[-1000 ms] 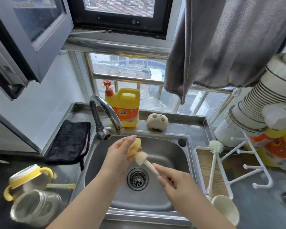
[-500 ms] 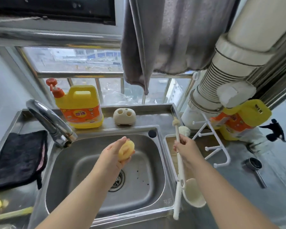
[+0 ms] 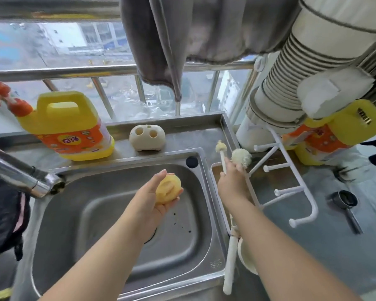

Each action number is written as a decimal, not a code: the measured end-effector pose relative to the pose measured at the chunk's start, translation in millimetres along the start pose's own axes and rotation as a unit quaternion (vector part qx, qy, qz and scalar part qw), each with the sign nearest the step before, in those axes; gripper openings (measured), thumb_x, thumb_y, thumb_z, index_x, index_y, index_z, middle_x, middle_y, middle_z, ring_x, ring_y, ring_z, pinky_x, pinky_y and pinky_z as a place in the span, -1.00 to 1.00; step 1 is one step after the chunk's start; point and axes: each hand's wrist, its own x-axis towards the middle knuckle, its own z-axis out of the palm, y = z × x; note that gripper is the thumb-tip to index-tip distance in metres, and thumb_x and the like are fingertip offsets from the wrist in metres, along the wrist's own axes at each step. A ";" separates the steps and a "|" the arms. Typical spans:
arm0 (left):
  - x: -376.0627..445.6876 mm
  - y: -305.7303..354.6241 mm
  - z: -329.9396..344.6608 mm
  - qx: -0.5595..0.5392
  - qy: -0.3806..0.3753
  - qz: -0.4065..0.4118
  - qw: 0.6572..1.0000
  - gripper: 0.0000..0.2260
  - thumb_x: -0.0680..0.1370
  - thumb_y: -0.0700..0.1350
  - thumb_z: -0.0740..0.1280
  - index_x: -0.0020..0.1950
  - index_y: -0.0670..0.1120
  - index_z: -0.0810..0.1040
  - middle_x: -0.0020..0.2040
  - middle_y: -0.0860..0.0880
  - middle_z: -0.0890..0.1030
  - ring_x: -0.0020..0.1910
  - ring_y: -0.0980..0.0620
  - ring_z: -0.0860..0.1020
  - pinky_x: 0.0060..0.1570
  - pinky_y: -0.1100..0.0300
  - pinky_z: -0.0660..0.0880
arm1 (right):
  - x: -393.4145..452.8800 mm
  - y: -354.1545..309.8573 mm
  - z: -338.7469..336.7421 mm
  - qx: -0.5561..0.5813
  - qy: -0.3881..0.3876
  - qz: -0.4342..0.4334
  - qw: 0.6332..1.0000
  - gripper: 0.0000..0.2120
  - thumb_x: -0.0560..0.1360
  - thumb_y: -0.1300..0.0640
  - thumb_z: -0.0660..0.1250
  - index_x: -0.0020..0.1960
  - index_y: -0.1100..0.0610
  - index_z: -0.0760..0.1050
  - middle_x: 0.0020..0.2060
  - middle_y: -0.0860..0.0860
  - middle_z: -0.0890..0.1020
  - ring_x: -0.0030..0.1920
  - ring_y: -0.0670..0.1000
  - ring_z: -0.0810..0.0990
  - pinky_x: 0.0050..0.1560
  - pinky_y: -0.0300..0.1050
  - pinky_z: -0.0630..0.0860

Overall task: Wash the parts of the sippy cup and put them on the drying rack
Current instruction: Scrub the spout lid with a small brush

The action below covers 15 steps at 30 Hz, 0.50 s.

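Note:
Over the steel sink (image 3: 213,246), my left hand (image 3: 148,200) holds a round yellow sippy cup part (image 3: 168,189) against its palm, fingers cupped under it. My right hand (image 3: 232,183) is to the right of the sink, over the tray of the white drying rack (image 3: 291,190). It grips the thin stem of a small white brush (image 3: 221,147), whose head points up and away. Right beside it, a larger bristle brush (image 3: 241,158) lies along the tray edge, its long handle reaching toward me. The other cup parts are out of view.
The faucet (image 3: 24,179) juts in from the left. A yellow detergent bottle (image 3: 70,127) and a cream brush holder (image 3: 147,137) stand behind the sink. A grey towel (image 3: 172,40) hangs overhead. A ribbed duct (image 3: 291,72), a second bottle (image 3: 334,135) and a metal scoop (image 3: 343,200) crowd the right.
My right hand carried the small brush from the sink across to the drying rack tray. The left hand kept the yellow part over the sink. The view swung right.

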 end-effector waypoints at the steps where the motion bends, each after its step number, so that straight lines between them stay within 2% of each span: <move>1: 1.7 -0.5 1.0 -0.002 0.002 -0.002 1.000 -0.75 0.53 -0.03 0.35 0.06 -0.18 0.61 0.02 -0.21 0.62 -0.08 -0.16 0.63 0.09 0.02 0.52 | -0.6 0.4 -0.1 0.006 0.005 -0.005 1.000 -0.57 0.60 0.29 0.14 0.46 0.17 0.27 0.29 0.16 0.36 0.20 0.12 0.43 0.23 -0.06 0.37; 6: 8.1 -6.1 11.9 -0.004 0.003 -0.015 1.000 -0.70 0.52 -0.04 0.35 0.15 -0.21 0.58 0.05 -0.23 0.60 -0.08 -0.16 0.63 0.07 0.03 0.54 | -5.1 5.6 -6.9 -0.016 -0.020 -0.035 0.999 -0.67 0.58 0.24 0.19 0.34 0.20 0.44 0.22 0.14 0.43 0.18 0.12 0.45 0.26 0.01 0.42; 10: 12.2 -13.7 22.0 0.000 -0.003 -0.028 1.000 -0.61 0.52 -0.04 0.36 0.27 -0.23 0.51 0.04 -0.22 0.60 -0.16 -0.14 0.64 0.10 0.01 0.53 | -12.8 10.2 -14.7 -0.013 -0.054 -0.050 0.997 -0.69 0.57 0.23 0.23 0.31 0.21 0.46 0.19 0.11 0.39 0.18 0.10 0.46 0.25 -0.01 0.44; 13: 14.1 -19.8 28.8 0.004 -0.008 -0.038 0.999 -0.57 0.51 -0.04 0.37 0.30 -0.23 0.48 0.05 -0.22 0.60 -0.18 -0.14 0.65 0.13 -0.01 0.51 | -22.8 14.3 -25.2 0.000 -0.047 -0.074 0.996 -0.68 0.58 0.21 0.22 0.32 0.18 0.45 0.22 0.10 0.40 0.20 0.10 0.46 0.24 -0.01 0.45; 15: 14.7 -23.0 31.1 0.005 -0.010 -0.045 0.999 -0.56 0.51 -0.03 0.37 0.31 -0.23 0.47 0.06 -0.22 0.60 -0.17 -0.14 0.65 0.09 0.00 0.53 | -32.7 20.6 -33.8 -0.008 -0.034 -0.054 0.998 -0.71 0.61 0.20 0.16 0.32 0.16 0.43 0.25 0.10 0.43 0.20 0.11 0.49 0.16 -0.04 0.48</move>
